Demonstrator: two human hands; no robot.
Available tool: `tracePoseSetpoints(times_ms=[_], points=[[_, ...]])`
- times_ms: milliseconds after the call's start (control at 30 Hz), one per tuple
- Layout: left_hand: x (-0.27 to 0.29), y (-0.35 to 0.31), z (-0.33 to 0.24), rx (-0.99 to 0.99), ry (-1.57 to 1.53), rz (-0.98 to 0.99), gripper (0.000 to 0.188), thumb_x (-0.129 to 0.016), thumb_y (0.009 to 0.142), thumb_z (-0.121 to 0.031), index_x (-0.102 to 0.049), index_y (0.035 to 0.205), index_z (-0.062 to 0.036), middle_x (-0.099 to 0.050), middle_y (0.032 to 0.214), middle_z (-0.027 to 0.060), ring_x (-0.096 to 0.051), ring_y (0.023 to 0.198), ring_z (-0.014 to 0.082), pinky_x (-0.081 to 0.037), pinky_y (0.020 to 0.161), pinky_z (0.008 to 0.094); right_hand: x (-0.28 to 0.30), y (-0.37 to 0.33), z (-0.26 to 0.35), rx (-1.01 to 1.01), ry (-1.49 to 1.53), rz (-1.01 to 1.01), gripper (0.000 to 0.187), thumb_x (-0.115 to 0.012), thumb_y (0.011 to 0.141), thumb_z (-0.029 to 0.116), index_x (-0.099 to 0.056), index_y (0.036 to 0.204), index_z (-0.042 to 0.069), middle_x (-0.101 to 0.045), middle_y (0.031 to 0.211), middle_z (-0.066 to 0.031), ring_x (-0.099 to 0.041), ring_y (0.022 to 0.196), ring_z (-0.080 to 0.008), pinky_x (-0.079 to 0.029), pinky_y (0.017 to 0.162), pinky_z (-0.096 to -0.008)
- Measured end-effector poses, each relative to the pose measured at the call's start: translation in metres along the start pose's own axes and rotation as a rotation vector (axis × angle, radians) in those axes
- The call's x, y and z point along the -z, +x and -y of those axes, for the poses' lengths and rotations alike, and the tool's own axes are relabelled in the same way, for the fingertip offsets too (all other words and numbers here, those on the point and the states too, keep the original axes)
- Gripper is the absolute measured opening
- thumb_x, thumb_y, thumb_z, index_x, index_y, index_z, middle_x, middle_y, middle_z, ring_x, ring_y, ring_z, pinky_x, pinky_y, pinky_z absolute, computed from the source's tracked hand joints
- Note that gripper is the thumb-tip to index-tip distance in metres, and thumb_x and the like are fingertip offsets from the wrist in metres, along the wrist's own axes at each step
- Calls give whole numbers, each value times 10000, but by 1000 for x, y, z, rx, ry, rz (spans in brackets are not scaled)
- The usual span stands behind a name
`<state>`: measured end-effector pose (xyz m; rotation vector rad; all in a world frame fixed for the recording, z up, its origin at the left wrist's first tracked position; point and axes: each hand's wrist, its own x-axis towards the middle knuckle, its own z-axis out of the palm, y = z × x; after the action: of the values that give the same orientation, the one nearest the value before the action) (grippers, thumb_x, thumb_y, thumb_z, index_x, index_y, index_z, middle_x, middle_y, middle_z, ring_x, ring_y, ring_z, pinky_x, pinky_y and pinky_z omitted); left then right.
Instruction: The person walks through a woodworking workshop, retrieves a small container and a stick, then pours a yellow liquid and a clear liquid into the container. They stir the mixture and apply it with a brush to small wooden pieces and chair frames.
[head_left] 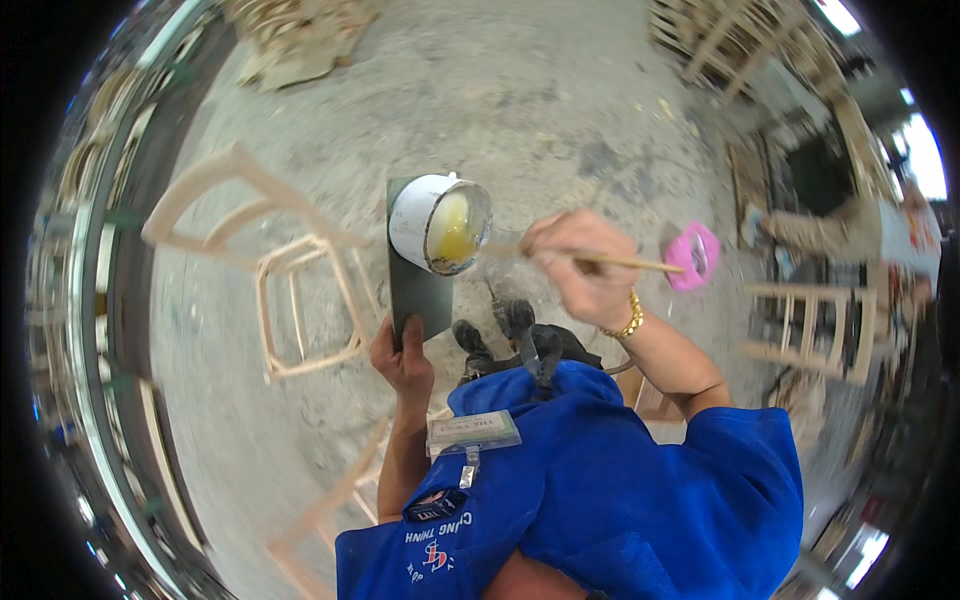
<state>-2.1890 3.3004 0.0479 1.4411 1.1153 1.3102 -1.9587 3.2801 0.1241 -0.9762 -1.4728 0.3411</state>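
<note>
Gripped by its near end, a flat dark green board point(421, 292) is in my left hand point(404, 358), thumb on top. At the board's far end is a white pot point(412, 214) with a stained rim, its opening turned to the right. Yellowish glue-like matter point(455, 228) shows inside it. Just right of the pot, my right hand point(583, 262) is closed around a thin wooden stick point(632, 263). The stick's tail points right; its other end, toward the pot's mouth, is smeared by motion, so I cannot tell whether it has bristles.
A bare wooden chair frame point(300, 262) stands at left, another point(335, 505) at lower left. On the floor to the right is a pink container point(690, 256). Farther right are a slatted chair frame point(812, 332) and another person point(850, 238). Wooden parts point(735, 40) are stacked at the far right.
</note>
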Motion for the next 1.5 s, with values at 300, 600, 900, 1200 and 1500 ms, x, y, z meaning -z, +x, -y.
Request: tracePoseSetpoints(times_ms=[300,600,900,1200,1500], points=[[-45,19,13,3,-62,473,148,-538,869,-86,-601,889,47,-511,632,36,-418,568,92,-319,502,249,61,-43,42,19,-443,-165,81,-589,749,-69,-598,809,-15,-609,737,-119,-621,696,-244,-523,659,-337],[-114,-45,-7,-113,-17,802,223,-529,881,-147,-611,895,60,-562,679,65,-482,613,125,-386,555,267,136,-133,108,-96,-724,-257,170,-573,697,-138,-600,800,-6,-604,740,-100,-629,718,-233,-507,644,-309],[-225,-205,-56,-113,-90,919,220,-548,865,-161,-618,873,47,-573,677,82,-506,630,138,-400,584,276,250,-278,181,-184,-585,-343,146,-590,714,-107,-606,773,26,-618,774,-96,-629,736,-241,-510,639,-312],[-307,-308,-99,-36,-78,1167,203,-573,860,-155,-612,846,44,-552,655,57,-484,620,115,-391,577,265,365,-370,264,-408,-1046,-561,69,-624,772,-19,-650,805,36,-640,782,-101,-625,693,-215,-498,614,-286],[-294,-289,-79,-35,-253,1221,152,-568,854,-96,-594,831,52,-523,642,48,-457,611,106,-387,568,262,309,-343,257,-382,-899,-545,116,-592,751,-46,-652,835,6,-648,805,-110,-624,707,-203,-496,642,-281]])
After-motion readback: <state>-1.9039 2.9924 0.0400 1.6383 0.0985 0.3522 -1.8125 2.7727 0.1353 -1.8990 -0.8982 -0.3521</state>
